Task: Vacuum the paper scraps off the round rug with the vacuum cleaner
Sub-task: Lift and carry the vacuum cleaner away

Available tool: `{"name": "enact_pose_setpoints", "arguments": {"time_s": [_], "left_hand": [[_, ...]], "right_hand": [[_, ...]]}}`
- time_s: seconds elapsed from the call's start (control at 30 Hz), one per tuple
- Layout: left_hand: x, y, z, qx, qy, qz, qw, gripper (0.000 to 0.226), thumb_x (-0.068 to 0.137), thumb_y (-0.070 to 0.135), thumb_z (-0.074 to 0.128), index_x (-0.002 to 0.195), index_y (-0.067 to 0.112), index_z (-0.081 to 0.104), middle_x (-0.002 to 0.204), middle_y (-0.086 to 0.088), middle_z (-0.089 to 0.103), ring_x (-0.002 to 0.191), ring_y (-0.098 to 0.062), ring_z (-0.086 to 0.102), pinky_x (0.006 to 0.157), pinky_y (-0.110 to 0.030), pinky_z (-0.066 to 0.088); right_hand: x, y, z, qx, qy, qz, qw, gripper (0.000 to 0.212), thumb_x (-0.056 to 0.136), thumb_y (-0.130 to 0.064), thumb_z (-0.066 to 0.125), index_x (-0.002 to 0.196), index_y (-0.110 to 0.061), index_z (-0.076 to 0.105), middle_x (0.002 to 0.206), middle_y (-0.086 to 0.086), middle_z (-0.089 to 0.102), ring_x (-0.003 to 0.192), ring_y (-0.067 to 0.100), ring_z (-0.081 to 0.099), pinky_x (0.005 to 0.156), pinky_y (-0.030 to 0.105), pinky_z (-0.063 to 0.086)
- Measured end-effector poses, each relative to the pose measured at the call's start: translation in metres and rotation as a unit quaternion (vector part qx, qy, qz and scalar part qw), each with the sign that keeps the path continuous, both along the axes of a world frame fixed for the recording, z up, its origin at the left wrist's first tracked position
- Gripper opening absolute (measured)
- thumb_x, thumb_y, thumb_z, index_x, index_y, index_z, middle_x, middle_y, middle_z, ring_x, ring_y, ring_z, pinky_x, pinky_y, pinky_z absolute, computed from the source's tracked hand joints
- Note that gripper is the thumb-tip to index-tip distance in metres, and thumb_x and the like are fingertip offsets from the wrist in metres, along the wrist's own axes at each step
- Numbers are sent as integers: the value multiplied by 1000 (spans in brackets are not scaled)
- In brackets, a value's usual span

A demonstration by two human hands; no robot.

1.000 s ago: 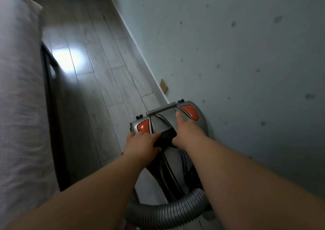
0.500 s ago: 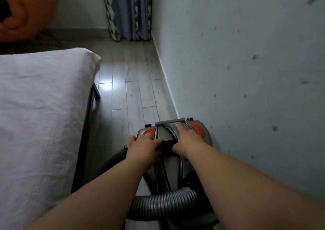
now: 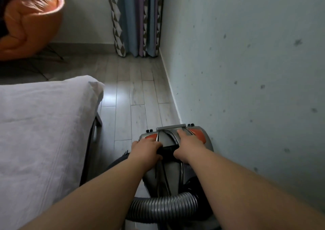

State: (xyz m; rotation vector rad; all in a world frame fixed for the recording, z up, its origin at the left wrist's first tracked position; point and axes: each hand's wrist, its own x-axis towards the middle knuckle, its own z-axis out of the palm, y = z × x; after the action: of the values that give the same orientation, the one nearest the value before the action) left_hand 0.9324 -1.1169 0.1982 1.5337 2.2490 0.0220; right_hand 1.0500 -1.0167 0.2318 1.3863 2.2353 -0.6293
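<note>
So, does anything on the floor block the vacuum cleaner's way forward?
Nothing visible does. The floor between the bed and the wall shows no object ahead of the vacuum cleaner as far as the curtain. The round rug is not in view.
</note>
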Motion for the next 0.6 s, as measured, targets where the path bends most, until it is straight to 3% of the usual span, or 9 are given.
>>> {"name": "enact_pose_setpoints", "arguments": {"time_s": [0.3,0.6], "left_hand": [[-151,154,9,-9,38,-8,999,37,89,43,56,124,35,54,124,6,53,118,-18,47,93,-37,29],[-305,307,9,-23,59,10,998,40,89,44,55,127,34,52,131,5,50,119,-18,47,94,-38,31]], "right_hand": [[-149,156,0,-6,34,1,999,79,84,-20,61,151,-29,21,120,15,55,94,28,61,76,36,57],[-313,317,1,-14,39,21,999,83,84,-19,63,153,-32,19,130,17,50,96,29,62,81,42,59]]}}
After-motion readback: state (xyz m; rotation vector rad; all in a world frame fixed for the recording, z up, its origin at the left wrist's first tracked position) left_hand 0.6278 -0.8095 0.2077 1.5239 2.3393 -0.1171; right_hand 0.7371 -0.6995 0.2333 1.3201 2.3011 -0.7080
